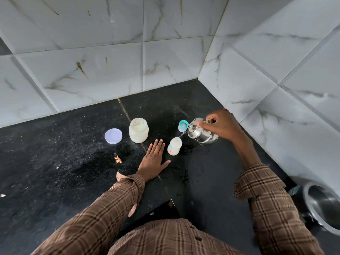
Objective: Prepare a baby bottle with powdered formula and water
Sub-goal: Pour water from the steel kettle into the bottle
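Note:
A small clear baby bottle (174, 146) stands open on the black counter (73, 162). My right hand (223, 124) grips the handle of a small steel kettle (201, 132), tilted left, and a thin stream of water runs from its spout into the bottle's mouth. My left hand (154, 161) lies flat on the counter just left of the bottle, fingers straight, not touching it. The open jar of powdered formula (138, 130) stands left of the bottle, its white lid (113, 136) lying further left. The teal bottle cap with teat (183, 125) stands behind the bottle.
Marble-tiled walls meet in a corner behind and to the right of the kettle. Wet patches spread on the counter around the bottle. A small dry leaf scrap (118, 159) lies left of my left hand. A steel vessel (323, 205) sits low at the right edge.

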